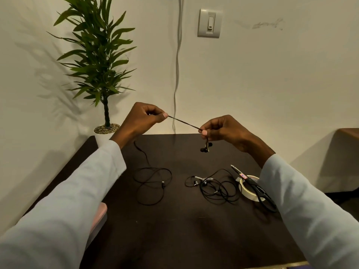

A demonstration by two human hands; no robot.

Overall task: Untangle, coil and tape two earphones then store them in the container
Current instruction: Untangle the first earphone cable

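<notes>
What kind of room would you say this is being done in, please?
Probably a home or small office room: a dark table stands against a plain wall with a light switch, and a potted plant sits in the corner.

the near half of the dark table (174, 239) lay bare, giving wide room between the two sleeves. farther back, a loose black earphone cable (152, 185) sprawled left of centre and a tangled earphone (212, 188) right of centre, with a bare strip between them. scissors (254, 188) lay across a tape roll (245, 188) at the right edge, just beside the tangle. a pink container (100, 216) stood at the left edge. a taut cord (184, 122) spanned the raised left hand (143, 117) and right hand (223, 129), barring the air above the far edge. a potted plant (101, 61) blocked the far left corner.
</notes>
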